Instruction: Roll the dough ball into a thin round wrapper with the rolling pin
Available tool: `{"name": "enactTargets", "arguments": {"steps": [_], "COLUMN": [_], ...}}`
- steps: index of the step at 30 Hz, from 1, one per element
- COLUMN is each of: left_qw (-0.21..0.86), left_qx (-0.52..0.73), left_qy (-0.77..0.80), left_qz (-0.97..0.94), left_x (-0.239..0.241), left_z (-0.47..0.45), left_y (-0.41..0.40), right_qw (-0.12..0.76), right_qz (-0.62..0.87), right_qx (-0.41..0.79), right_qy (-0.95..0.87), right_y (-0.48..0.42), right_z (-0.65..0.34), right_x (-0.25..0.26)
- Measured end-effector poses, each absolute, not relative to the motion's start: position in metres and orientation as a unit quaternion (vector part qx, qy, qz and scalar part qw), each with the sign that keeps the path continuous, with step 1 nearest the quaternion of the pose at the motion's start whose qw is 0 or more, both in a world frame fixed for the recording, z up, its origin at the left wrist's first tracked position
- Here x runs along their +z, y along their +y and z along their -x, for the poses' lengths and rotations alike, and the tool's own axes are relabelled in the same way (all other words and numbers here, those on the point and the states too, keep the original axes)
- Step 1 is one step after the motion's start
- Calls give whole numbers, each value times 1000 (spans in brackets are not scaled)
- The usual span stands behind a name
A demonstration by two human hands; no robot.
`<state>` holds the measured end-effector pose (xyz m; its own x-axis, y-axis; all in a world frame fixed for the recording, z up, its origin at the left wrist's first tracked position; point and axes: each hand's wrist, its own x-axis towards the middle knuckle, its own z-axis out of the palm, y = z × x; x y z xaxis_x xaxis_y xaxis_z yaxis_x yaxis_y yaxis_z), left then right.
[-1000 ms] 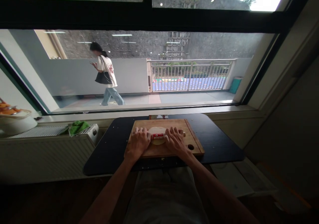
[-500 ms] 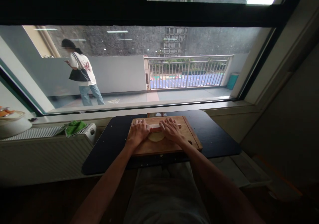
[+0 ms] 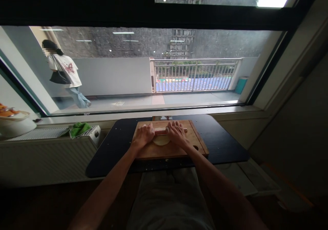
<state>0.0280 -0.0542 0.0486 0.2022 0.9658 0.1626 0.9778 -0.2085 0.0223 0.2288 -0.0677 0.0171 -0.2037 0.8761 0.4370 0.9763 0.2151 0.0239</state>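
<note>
My left hand [image 3: 145, 134] is closed over the left end of a wooden rolling pin [image 3: 160, 131]. On the pin's right part lies my right hand [image 3: 176, 132], its fingers bent over it and the pin's end sticking out beyond. Under and just in front of the pin is a flat, pale round of dough [image 3: 161, 141], partly covered by it. All this rests on a wooden cutting board [image 3: 166, 152] with a groove along its right side and a dark hole near the right front corner.
The board stands on a dark table [image 3: 220, 141] dotted with crumbs. To the left is a radiator [image 3: 51, 158] with a green cloth [image 3: 79, 130] and a white pot [image 3: 15, 126] near it. Behind the window, a person [image 3: 65, 69] with a dark bag walks past a railing [image 3: 196, 74].
The person outside has walked further left. My view has shifted slightly. Both hands stay on the rolling pin, the left one more tightly closed now.
</note>
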Motion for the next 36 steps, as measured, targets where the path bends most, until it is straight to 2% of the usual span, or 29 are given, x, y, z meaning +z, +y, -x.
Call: {"name": "enactTargets", "arguments": {"steps": [11,20,27,32,36], "left_qw": [91,117,101,47,63], "left_qx": [-110,-105,-90,-63,-72], "left_qy": [-566,-602,-614,-590,-557], "left_qz": [812,783,778,803,825], "left_x": [35,39,49,52,48], "left_z": [-16,-27,-30,-30,-28], "left_y": [-115,-72,-34,-40,-63], "right_qw": [165,149,119,102,104], "right_qz": [622,642,683,676,655], "right_qx": [-134,-111,-6,8,-38], "right_qy": [-753,-744,-721,-729,-747], "right_y": [-122,-68,-28,-33,-61], "right_z": [-237,-243,-246,-243,-242], "right_x": [19,23,45,52,45]}}
